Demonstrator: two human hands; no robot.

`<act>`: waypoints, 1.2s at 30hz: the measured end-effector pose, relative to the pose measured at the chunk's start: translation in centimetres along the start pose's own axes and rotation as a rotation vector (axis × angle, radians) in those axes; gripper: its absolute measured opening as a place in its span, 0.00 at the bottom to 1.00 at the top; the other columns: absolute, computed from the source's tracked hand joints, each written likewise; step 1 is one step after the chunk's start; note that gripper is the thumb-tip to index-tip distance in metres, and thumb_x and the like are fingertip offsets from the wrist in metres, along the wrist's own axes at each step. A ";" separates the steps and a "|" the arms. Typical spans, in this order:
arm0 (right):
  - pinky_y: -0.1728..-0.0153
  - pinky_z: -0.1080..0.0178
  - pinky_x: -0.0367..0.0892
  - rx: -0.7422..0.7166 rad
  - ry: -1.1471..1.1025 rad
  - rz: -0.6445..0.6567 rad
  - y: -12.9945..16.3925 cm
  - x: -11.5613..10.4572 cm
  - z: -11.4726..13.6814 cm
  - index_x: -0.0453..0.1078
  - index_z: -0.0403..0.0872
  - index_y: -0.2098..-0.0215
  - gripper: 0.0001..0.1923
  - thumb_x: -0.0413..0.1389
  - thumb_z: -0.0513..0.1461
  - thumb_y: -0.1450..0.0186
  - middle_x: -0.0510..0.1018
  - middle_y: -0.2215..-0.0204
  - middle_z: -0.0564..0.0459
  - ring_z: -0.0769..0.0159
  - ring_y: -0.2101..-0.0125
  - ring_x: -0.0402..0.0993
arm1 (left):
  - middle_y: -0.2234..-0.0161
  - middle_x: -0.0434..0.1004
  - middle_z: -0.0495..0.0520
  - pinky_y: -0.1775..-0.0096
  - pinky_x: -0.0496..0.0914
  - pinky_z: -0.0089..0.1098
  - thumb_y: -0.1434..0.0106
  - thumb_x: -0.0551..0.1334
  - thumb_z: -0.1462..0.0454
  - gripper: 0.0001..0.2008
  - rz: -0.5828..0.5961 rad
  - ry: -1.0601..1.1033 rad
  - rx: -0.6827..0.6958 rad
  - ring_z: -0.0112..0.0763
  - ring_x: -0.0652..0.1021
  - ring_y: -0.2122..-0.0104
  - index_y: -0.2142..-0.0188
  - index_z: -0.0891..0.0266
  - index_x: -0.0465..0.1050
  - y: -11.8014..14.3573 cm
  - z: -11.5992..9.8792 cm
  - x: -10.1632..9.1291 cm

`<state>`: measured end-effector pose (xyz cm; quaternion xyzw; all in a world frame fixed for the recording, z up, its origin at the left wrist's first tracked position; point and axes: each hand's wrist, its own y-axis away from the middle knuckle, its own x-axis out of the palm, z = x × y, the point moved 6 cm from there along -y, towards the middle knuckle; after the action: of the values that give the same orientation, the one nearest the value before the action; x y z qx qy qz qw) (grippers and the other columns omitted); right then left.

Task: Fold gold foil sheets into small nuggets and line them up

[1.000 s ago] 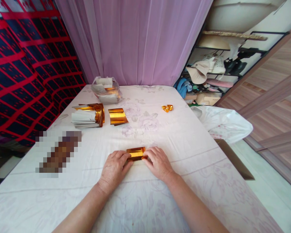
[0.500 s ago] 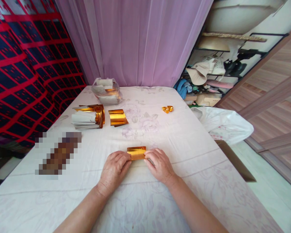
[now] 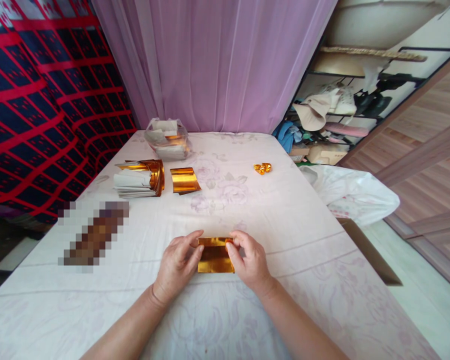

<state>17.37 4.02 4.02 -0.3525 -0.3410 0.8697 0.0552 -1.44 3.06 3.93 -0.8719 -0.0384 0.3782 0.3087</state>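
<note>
A sheet of shiny gold foil paper (image 3: 216, 262) is between my two hands on the table, a crease running across its upper part. My left hand (image 3: 178, 262) grips the sheet's upper left edge, its thumb in front and its forefinger raised just behind. On the opposite side, my right hand (image 3: 250, 260) pinches the upper right edge between thumb and forefinger. Farther off lie a few loose gold foil sheets (image 3: 184, 181). Beside them is a fanned stack of foil paper (image 3: 137, 182), pale backs showing. Small folded gold pieces (image 3: 262, 168) rest at the far right.
A clear plastic bag (image 3: 167, 140) of more foil paper stands at the table's back left. A blurred-out patch (image 3: 97, 232) covers something on the left. A flowered cloth (image 3: 225, 320) covers the table. To the right are a white plastic bag (image 3: 363, 195) and a loaded shelf (image 3: 322, 117).
The foil paper shows as a taller sheet, its lower part now spread toward me, where a narrow strip was before. My thumbs have moved up onto its upper edge. The view has shifted slightly.
</note>
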 end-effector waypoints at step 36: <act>0.54 0.53 0.67 -0.162 0.076 0.481 -0.2 0.3 -1.4 0.75 0.50 0.62 0.08 0.63 0.41 0.41 0.78 0.56 0.49 0.57 0.55 0.71 | 0.51 0.78 0.54 0.42 0.58 0.57 0.34 0.59 0.61 0.12 0.377 -0.241 0.111 0.46 0.72 0.46 0.52 0.56 0.75 0.4 -0.5 3.1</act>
<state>18.01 5.08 3.21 -0.4593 -0.3135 0.8138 -0.1689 1.09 3.38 1.98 -0.7938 0.1095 0.5323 0.2731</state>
